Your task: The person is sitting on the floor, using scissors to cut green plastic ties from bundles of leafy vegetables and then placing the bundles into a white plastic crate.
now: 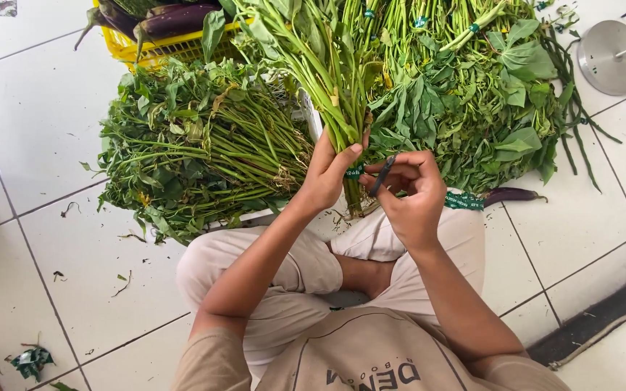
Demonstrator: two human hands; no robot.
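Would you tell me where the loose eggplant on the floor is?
The loose eggplant lies on the white tiled floor, beyond the right knee, below the leafy greens pile.

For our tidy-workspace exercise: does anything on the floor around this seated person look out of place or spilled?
Yes. Torn green leaf scraps and small stem bits lie scattered on the white tiled floor, and one dark purple eggplant lies alone beside the leafy green bundles, away from the yellow plastic crate.

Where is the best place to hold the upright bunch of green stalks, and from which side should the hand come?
Grip the bunch of stalks low on its bare stems, near the green band, coming from the left side as the left hand does: there the stems run tight and leafless.
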